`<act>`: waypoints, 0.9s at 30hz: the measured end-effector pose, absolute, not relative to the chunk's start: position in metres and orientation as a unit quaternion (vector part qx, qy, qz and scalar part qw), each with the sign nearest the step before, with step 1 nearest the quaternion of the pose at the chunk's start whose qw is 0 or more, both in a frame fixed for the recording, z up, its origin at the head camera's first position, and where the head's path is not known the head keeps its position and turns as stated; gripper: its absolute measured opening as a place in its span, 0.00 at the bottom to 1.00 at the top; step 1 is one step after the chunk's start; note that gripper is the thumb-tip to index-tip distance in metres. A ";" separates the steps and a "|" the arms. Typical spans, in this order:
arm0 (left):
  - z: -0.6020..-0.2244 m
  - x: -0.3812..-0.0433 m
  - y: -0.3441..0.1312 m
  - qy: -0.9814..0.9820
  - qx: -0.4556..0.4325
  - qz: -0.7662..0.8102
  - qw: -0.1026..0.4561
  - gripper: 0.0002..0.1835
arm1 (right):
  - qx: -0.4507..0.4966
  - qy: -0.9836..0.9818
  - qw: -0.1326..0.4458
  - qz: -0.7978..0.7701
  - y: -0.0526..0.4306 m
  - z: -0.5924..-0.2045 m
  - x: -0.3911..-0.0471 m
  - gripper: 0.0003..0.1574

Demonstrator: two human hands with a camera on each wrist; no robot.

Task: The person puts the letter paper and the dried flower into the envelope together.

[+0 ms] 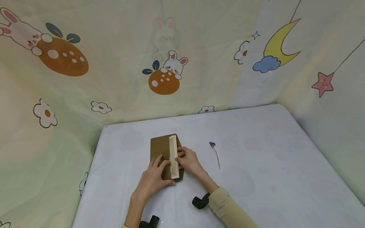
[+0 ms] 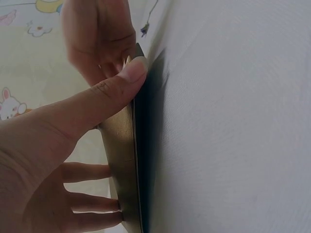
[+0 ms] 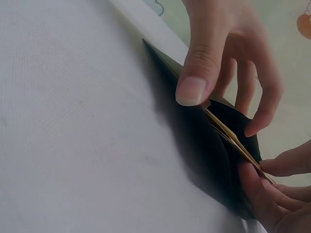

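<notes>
A brown envelope (image 1: 159, 146) lies on the white table, its dark inner flap (image 3: 245, 128) open toward the right. Along the flap side stands a narrow, folded cream paper (image 1: 173, 155) with fine printed lines; its layered edges show in the right wrist view. My right hand (image 1: 190, 161) pinches this paper at its right long edge, thumb on the near face and some fingers hidden behind. My left hand (image 1: 152, 179) rests over the envelope's near left part, fingers spread on its surface. The left thumb (image 2: 109, 94) lies across the near edge, close to the paper's end.
A dried flower (image 1: 212, 144) with a purple head and thin stem lies right of the envelope on the white-covered table (image 1: 271, 158). Printed fabric (image 1: 119, 57) hangs behind and at both sides. Black wrist cameras (image 1: 200, 201) sit near both forearms.
</notes>
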State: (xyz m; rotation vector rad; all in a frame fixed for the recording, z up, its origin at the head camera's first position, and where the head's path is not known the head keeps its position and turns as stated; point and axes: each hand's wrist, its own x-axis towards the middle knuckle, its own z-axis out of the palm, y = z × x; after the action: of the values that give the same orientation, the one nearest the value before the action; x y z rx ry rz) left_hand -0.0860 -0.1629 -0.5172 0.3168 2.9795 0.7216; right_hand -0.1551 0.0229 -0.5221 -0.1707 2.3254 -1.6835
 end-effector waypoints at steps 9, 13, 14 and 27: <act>-0.518 -0.086 -0.163 0.967 0.102 0.233 0.031 0.42 | -0.047 0.806 0.126 -0.576 0.020 -0.523 -0.154 0.33; -0.518 -0.086 -0.163 0.967 0.108 0.230 0.021 0.42 | -0.041 0.801 0.125 -0.584 0.019 -0.522 -0.155 0.33; -0.518 -0.086 -0.163 0.967 0.110 0.230 0.020 0.42 | -0.042 0.801 0.125 -0.584 0.019 -0.522 -0.155 0.32; -0.519 -0.086 -0.164 0.967 0.109 0.229 0.023 0.42 | -0.056 0.798 0.125 -0.586 0.009 -0.525 -0.157 0.29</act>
State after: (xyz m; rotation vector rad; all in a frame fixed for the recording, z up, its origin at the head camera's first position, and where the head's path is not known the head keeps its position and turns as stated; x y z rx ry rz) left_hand -0.0863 -0.1639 -0.5185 0.3367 2.9949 0.7104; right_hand -0.1573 0.0093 -0.5250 -0.1636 2.3265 -1.7080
